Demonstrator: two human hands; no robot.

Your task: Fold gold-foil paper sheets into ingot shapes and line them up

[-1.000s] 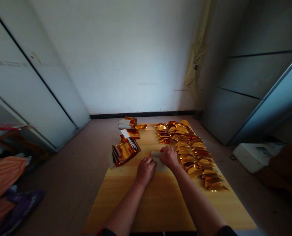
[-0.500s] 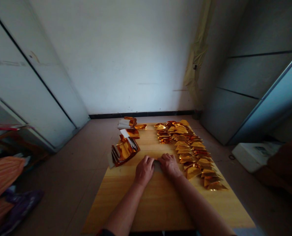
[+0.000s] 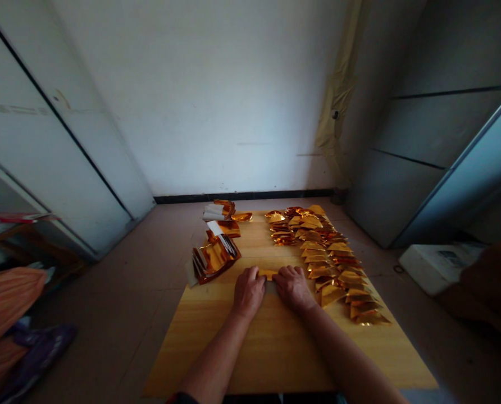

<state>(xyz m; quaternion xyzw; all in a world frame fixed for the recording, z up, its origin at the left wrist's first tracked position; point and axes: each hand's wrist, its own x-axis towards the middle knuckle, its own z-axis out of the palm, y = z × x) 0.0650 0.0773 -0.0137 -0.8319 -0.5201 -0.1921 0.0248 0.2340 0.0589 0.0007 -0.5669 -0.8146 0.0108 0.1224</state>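
Between my two hands lies a small strip of gold foil paper (image 3: 268, 275), close to the wooden board's surface. My left hand (image 3: 249, 289) has its fingers curled closed on the strip's left end. On the right end, my right hand (image 3: 291, 285) presses with bent fingers. Most of the paper is hidden under the fingertips. To the right of my right hand stand rows of folded gold paper pieces (image 3: 318, 258). Loose stacks of gold foil sheets (image 3: 214, 258), with white backs showing, lie beyond my left hand.
The wooden tabletop (image 3: 217, 342) carries everything. A white wall (image 3: 217, 101) rises behind it. Pale cabinets (image 3: 57, 129) stand at the left, a grey cabinet (image 3: 419, 123) at the right. On the floor are a white box (image 3: 427, 266) and an orange bag (image 3: 10, 303).
A gold surface now shows between my hands where a greyish one showed before. My fingers have shifted slightly, with both hands still close together.
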